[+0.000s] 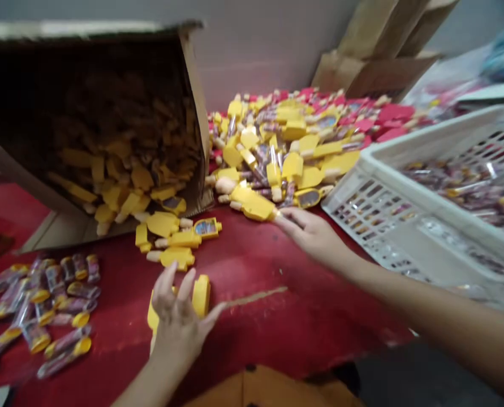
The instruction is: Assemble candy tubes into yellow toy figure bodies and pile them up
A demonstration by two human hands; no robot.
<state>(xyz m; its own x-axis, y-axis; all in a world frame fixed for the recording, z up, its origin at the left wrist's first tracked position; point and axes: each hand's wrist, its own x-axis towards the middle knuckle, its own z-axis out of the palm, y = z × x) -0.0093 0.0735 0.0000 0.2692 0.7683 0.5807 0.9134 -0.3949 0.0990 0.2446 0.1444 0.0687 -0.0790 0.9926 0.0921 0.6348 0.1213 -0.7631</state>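
Showing spread fingers, the left hand (pixel 176 317) has a yellow piece (pixel 201 295) peeking out at two o'clock; the right hand (pixel 306 230) meets a yellow figure (pixel 254 204) at ten o'clock, pinch too blurred to tell!

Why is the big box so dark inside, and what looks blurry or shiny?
Head view: the sides of the cardboard box probably block light, shading the yellow pieces inside; head view: the right hand and the tubes at left look soft; head view: a bright glint shows inside the white crate.
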